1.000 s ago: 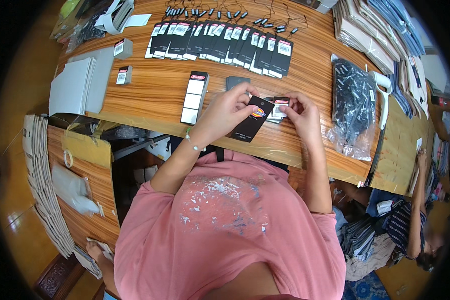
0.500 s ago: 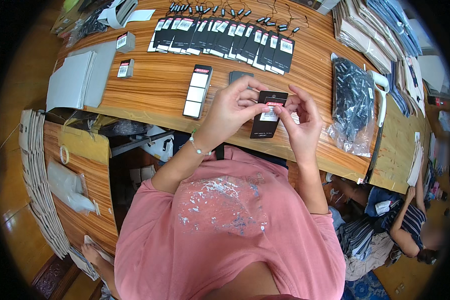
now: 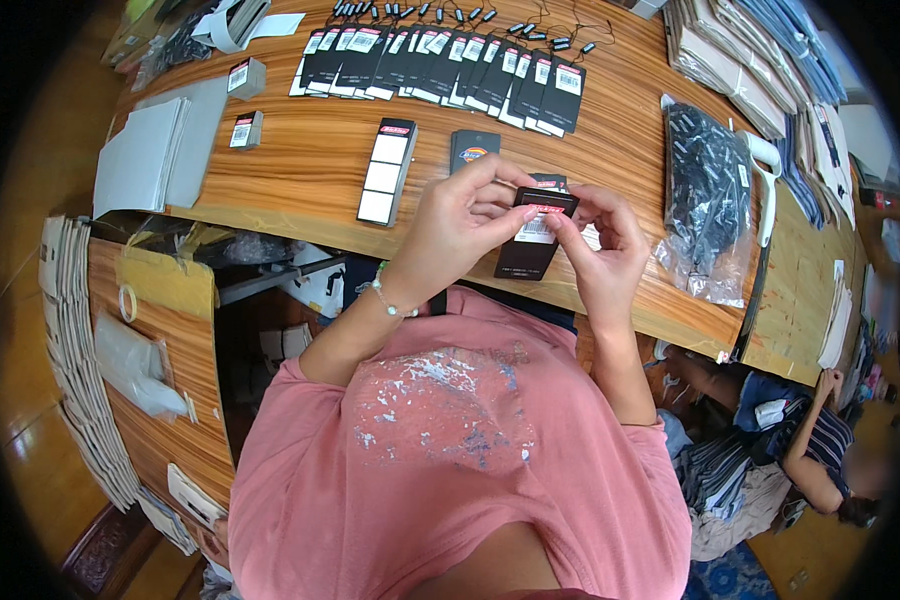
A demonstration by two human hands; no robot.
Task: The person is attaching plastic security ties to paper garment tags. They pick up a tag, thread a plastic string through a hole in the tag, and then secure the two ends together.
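Observation:
A black hang tag (image 3: 525, 262) with a white barcode sticker on its front is held up between my two hands, above the table's near edge. My left hand (image 3: 473, 212) pinches its left side, thumb on the front and fingers curled behind. On the opposite side, my right hand (image 3: 606, 238) grips it the same way, thumb near the sticker's upper right. The fingers behind the tag are partly hidden. Just past the tag's top edge shows a small red-and-black label (image 3: 548, 182). Beyond my left hand lies a stack of dark tags (image 3: 473, 148).
A stack of white-panelled labels (image 3: 386, 170) sits left of my hands. Two small label stacks (image 3: 247, 130) lie farther left, near white paper sheets (image 3: 140, 155). Corded black tags (image 3: 440, 65) fan across the back. Rightward are a clear bag (image 3: 707, 190), a white-handled tool (image 3: 765, 190) and folded garments (image 3: 730, 65).
The held tag's top has tipped, and it looks shorter now. A label has come into sight behind it. My hands have barely moved. At lower left, another person's hand has drawn back.

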